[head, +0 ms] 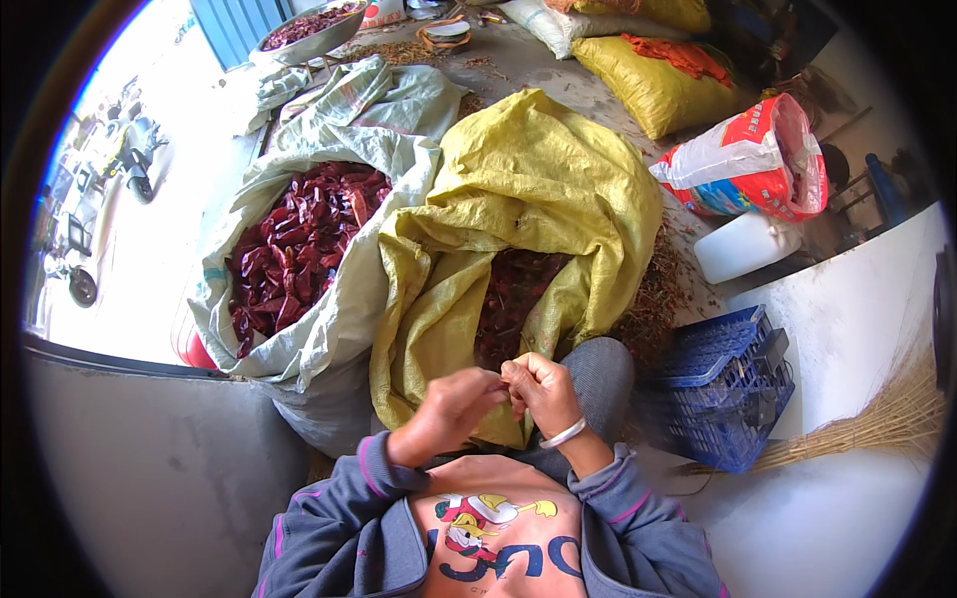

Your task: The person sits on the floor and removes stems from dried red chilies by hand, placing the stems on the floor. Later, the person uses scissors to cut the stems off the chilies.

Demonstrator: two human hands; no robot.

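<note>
My left hand (460, 404), slightly blurred, meets my right hand (546, 389) at the fingertips, just above the near rim of a yellow woven sack (538, 164). A small dark red piece (496, 386) shows between the pinched fingers; it is too small and blurred to name surely. A metal bangle (563, 433) circles my right wrist. Inside the yellow sack's folded mouth lie dark red dried chili peppers (516, 291), partly shaded. To the left stands a white woven sack (336, 321), its mouth rolled back around glossy dried chili peppers (299, 239).
A blue plastic crate (718, 389) and a straw broom (860, 418) are at my right. Beyond them lie a white jug (748, 247), a red printed bag (748, 161) and a full yellow sack (650, 90). A metal basin (314, 37) of chilies stands back left. Stems litter the floor (658, 284).
</note>
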